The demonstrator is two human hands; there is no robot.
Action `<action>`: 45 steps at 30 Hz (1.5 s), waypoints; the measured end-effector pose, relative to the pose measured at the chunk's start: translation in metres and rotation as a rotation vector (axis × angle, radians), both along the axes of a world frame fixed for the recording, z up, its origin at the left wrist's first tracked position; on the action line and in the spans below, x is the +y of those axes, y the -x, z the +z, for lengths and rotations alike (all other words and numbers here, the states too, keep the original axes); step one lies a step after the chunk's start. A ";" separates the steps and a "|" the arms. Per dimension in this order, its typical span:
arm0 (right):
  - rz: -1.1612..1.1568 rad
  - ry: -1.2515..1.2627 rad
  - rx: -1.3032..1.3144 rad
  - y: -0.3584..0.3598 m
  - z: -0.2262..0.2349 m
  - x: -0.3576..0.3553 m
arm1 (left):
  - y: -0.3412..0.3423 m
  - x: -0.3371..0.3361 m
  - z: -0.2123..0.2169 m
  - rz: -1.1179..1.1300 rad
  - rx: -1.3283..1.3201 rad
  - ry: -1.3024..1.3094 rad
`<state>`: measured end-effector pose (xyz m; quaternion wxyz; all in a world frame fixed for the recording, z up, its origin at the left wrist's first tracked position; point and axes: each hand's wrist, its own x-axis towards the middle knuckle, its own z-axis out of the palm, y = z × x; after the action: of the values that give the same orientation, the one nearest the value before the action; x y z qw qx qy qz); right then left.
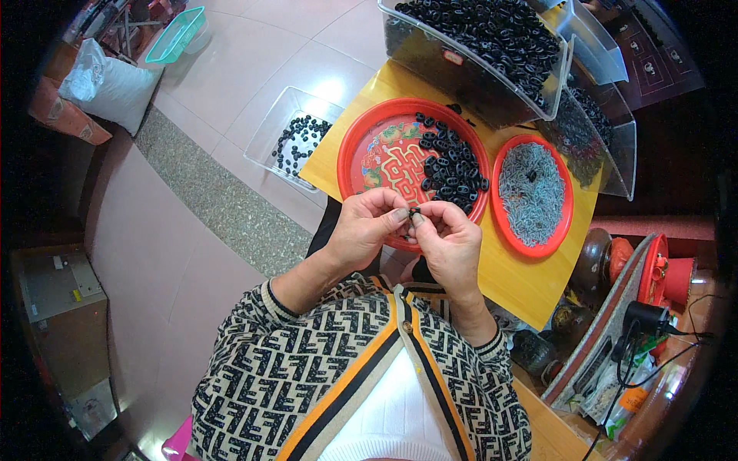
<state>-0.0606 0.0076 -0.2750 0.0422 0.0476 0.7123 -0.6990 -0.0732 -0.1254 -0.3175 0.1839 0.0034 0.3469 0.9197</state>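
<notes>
My left hand [370,224] and my right hand [447,244] meet over the near rim of a round red tray [347,146]. Both are closed, thumbs and forefingers pinching one small black piece [414,210] between them; its exact shape is mostly covered by the fingertips. On the tray's right side lies a heap of black oval plastic pieces with holes [453,165]. The tray's left side shows its printed red and gold pattern. Right of it, a smaller red oval tray [570,198] holds many thin grey metal pieces [530,211], too small to tell whether springs or screws.
A yellow board [530,288] carries both trays. Beyond them stands a large clear bin [477,84] heaped with black pieces, another clear bin [621,146] beside it. At left, a low clear box [265,131] contains small black pieces. Cables [626,369] and jars [592,261] crowd the right.
</notes>
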 end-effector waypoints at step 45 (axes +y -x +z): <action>-0.140 0.250 -0.087 -0.001 -0.027 0.057 | 0.037 0.018 -0.003 -0.195 1.049 1.301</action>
<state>-0.0598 0.0651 -0.3018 0.0299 0.1217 0.6120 -0.7809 -0.1104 -0.1070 -0.3207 0.0430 0.3536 0.8465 0.3956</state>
